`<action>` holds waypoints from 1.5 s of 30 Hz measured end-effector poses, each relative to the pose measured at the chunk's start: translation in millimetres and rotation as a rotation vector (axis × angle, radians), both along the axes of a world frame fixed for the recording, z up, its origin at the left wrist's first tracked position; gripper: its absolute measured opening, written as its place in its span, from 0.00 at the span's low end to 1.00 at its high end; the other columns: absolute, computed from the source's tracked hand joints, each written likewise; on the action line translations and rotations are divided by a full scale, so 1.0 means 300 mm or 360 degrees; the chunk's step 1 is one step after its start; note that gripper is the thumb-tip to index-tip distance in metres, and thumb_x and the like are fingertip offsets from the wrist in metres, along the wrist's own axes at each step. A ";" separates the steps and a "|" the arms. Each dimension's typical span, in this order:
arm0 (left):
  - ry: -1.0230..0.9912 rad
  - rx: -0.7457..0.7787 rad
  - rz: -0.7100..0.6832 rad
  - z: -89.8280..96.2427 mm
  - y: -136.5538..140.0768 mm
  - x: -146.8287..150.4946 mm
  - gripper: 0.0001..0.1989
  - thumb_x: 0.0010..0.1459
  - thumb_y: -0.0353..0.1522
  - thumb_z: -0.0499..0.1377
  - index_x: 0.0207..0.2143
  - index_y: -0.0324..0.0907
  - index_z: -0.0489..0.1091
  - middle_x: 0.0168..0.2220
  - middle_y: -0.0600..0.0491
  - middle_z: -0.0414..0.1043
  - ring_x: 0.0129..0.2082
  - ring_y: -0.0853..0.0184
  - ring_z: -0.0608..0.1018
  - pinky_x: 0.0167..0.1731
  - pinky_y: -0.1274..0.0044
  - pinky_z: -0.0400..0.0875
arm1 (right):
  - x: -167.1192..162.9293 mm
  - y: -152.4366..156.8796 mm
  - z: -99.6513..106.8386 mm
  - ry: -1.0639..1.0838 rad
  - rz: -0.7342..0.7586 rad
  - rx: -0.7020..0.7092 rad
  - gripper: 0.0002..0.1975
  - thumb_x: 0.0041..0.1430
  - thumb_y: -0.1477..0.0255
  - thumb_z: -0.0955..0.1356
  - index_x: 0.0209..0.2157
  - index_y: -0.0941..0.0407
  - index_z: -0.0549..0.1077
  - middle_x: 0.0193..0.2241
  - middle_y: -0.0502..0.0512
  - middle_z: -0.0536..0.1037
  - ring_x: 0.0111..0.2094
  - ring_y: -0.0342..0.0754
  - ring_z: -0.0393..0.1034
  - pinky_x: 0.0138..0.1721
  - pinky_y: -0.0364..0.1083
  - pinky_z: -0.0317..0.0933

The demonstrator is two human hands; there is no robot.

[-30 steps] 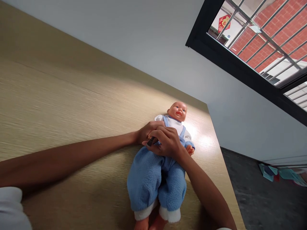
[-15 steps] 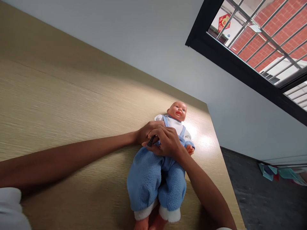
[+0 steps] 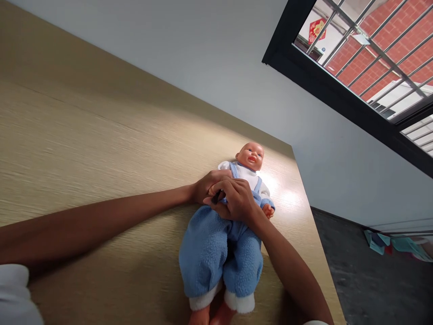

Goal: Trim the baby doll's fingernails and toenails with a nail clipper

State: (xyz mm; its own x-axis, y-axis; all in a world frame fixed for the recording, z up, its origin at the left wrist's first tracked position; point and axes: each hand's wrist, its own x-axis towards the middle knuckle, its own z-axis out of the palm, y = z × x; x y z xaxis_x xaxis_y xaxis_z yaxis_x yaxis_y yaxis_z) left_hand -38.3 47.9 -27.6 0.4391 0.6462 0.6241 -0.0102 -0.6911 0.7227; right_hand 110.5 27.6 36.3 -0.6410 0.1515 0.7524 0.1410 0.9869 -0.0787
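A baby doll [image 3: 241, 232] in blue fleece overalls and a white top lies on its back on the wooden table, head away from me. My left hand [image 3: 206, 184] is closed at the doll's arm on the left side, and its fingers are partly hidden behind my right hand. My right hand [image 3: 237, 197] rests over the doll's belly, its fingers curled round a small black tool [image 3: 217, 197]. Only a short dark end of that tool shows, so its kind is unclear. The doll's other hand [image 3: 268, 211] lies free beside my right wrist.
The wooden table [image 3: 101, 149] stretches to the left and meets a pale wall [image 3: 189, 49]. Its right edge drops to a dark floor [image 3: 365, 284], where teal and red cloth-like items [image 3: 402, 245] lie. A barred window [image 3: 365, 54] is at the upper right.
The black tool and the fingers of my right hand have shifted slightly, and less of the tool shows. My left hand and the doll stay nearly still.
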 end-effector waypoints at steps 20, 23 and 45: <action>0.0040 -0.0079 0.0043 0.006 -0.005 0.000 0.09 0.53 0.33 0.59 0.27 0.36 0.63 0.27 0.55 0.63 0.27 0.73 0.67 0.27 0.79 0.62 | 0.007 0.005 -0.010 -0.0091 0.0001 -0.0082 0.10 0.64 0.63 0.66 0.33 0.55 0.67 0.24 0.46 0.75 0.22 0.40 0.68 0.26 0.42 0.60; 0.0025 -0.0074 0.0047 -0.002 -0.004 0.003 0.10 0.54 0.35 0.58 0.27 0.36 0.64 0.28 0.54 0.63 0.28 0.72 0.68 0.28 0.79 0.64 | 0.007 0.005 -0.010 -0.0068 -0.0005 -0.0049 0.10 0.64 0.64 0.67 0.33 0.55 0.67 0.24 0.46 0.75 0.22 0.40 0.67 0.26 0.42 0.59; 0.0054 -0.0095 0.0069 0.021 -0.016 0.000 0.09 0.54 0.34 0.58 0.27 0.38 0.63 0.27 0.53 0.62 0.26 0.70 0.66 0.26 0.74 0.61 | 0.014 0.007 -0.018 -0.0186 -0.0043 -0.0056 0.17 0.66 0.56 0.64 0.32 0.55 0.69 0.24 0.48 0.76 0.23 0.40 0.68 0.27 0.42 0.60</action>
